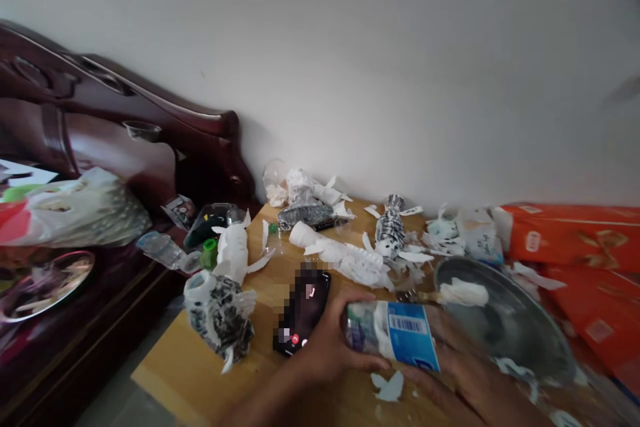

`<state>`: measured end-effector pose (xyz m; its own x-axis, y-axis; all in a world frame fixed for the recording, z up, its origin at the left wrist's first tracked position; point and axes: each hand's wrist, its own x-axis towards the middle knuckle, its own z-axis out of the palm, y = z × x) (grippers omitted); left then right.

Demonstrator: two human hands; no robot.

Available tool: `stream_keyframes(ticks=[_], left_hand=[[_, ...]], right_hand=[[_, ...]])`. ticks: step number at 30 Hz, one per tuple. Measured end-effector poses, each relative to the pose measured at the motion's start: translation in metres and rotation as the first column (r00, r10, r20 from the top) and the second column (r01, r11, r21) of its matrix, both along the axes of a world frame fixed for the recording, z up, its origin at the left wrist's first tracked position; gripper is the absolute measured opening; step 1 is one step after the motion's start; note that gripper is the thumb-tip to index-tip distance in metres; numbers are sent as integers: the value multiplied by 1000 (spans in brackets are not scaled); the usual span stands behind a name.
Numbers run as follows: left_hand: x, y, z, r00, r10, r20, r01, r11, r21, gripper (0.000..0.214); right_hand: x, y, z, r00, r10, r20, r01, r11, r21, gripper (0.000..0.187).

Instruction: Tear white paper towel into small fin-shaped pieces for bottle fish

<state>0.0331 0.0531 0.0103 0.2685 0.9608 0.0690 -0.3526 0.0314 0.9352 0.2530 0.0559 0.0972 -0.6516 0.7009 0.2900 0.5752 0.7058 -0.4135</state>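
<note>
A clear plastic bottle [411,333] with a blue label lies sideways between my hands, low over the table. My left hand [333,337] is closed around its left end, thumb and fingers on opposite sides. At the other end, my right hand [463,363] grips the bottle and hides that part of it. Just left of my left hand lies a phone [313,307] with its screen lit. White paper scraps [389,387] lie below the bottle. A black-and-white painted, papered shape [220,313] stands near the table's left edge.
White papered bottle shapes [345,257] and a striped black-and-white one [391,227] lie farther back. A round metal tray [515,340] is at right, by orange boxes [570,233]. A dark wooden bed [200,127] borders the wooden table [170,363] at left.
</note>
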Motion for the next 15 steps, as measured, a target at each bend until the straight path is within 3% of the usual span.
stream_keyframes(ticks=[3,6,10,15], left_hand=[[1,0,3,997,66,-45,-62,994,92,89],[-2,0,8,994,51,-97,-38,991,130,89],[-4,-3,10,995,-14,-102,22,997,72,89],[4,-12,7,996,-84,12,84,996,-9,92]], right_hand=[[7,-5,1,999,20,41,-25,991,135,26],[12,-3,3,984,135,114,-151,978,142,29],[19,2,-4,979,168,115,-186,968,167,32],[33,-5,-4,978,152,143,-185,948,260,34]])
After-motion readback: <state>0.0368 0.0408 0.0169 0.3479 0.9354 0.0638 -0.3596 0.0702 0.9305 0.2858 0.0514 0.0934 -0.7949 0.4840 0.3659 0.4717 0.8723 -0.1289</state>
